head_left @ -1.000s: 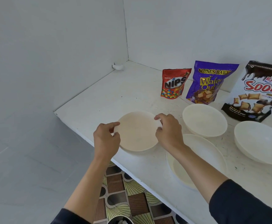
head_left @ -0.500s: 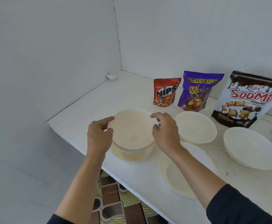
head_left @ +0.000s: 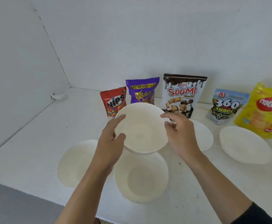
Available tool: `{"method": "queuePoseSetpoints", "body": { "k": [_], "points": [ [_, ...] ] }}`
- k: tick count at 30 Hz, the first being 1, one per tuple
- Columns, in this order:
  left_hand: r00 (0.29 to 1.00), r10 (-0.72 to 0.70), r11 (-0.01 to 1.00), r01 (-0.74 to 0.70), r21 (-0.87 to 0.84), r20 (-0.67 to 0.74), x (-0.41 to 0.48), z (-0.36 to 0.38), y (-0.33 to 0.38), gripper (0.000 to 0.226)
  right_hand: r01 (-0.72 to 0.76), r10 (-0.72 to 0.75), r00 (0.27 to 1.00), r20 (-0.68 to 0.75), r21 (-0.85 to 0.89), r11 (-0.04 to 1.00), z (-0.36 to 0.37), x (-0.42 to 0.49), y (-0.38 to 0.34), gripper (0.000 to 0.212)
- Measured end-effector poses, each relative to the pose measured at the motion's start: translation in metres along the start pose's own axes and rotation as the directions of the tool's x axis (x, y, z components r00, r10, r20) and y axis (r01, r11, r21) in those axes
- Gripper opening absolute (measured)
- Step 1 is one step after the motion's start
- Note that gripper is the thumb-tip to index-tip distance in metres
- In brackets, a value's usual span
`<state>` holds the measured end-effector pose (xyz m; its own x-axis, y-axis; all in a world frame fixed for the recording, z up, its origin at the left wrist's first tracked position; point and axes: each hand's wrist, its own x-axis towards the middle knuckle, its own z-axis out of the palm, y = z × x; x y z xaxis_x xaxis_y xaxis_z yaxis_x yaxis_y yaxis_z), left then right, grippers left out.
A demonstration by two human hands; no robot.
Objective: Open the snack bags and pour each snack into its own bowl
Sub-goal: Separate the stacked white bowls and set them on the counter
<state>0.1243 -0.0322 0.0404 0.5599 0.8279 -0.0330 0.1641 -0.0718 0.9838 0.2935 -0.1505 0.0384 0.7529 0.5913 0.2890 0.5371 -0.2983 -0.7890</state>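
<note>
I hold a cream bowl (head_left: 141, 126) in the air above the white shelf (head_left: 35, 143). My left hand (head_left: 111, 139) grips its left rim and my right hand (head_left: 178, 131) grips its right rim. Below it stand more cream bowls: one at the left (head_left: 73, 162), one under my hands (head_left: 141, 177), one behind my right hand (head_left: 204, 136), one at the right (head_left: 245, 144). Along the wall stand sealed bags: red Nips (head_left: 111, 102), purple Wafer (head_left: 141, 89), Soomi (head_left: 183, 92), 360 Kuaci (head_left: 227, 105), yellow Nabati (head_left: 266, 110).
White walls meet in a corner at the back left. A small white lump (head_left: 59, 96) lies in that corner. The shelf's front edge runs below my forearms, with grey floor at the lower left.
Both hands lifted the top bowl off the left bowl and carried it up and to the right. The view swung right, bringing the Kuaci and Nabati bags into sight.
</note>
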Motion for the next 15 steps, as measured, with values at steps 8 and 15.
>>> {"method": "queuePoseSetpoints", "body": {
  "k": [8,15],
  "points": [
    [0.965,-0.094,0.994,0.103,-0.022,0.246,-0.023,0.105,-0.004,0.074,-0.253,0.254,0.967,-0.035,0.028,0.967,-0.09,-0.035,0.075,0.037],
    [0.936,-0.204,0.978,0.208,0.017,0.287,-0.068,0.147,-0.028,0.07,-0.397,0.381,0.912,0.148,0.093,0.913,-0.12,-0.075,0.122,0.049]
  ]
}}
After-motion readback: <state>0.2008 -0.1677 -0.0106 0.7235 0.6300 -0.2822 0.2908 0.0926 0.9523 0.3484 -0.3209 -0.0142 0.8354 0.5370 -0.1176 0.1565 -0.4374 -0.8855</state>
